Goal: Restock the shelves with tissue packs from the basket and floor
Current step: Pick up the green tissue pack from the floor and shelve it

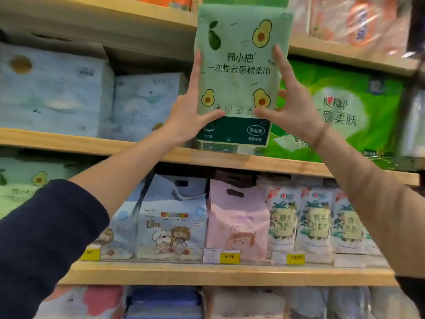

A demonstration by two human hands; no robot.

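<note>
I hold a tall pale-green tissue pack (pixel 239 72) printed with avocados upright between both hands. Its dark-green bottom rests at the front of a wooden shelf (pixel 161 155). My left hand (pixel 190 111) presses its left edge, fingers pointing up and thumb across the lower front. On the right edge sits my right hand (pixel 289 102), held the same way. The pack stands between blue packs (pixel 147 104) on its left and a bright green pack (pixel 345 111) on its right. Its top reaches up past the shelf board above.
Below, a shelf holds blue cartoon packs (pixel 170 224), a pink pack (pixel 236 222) and white floral packs (pixel 315 222), with yellow price tags (pixel 230 256). More avocado packs (pixel 20 183) sit at the left. Orange packs (pixel 358 21) fill the top shelf.
</note>
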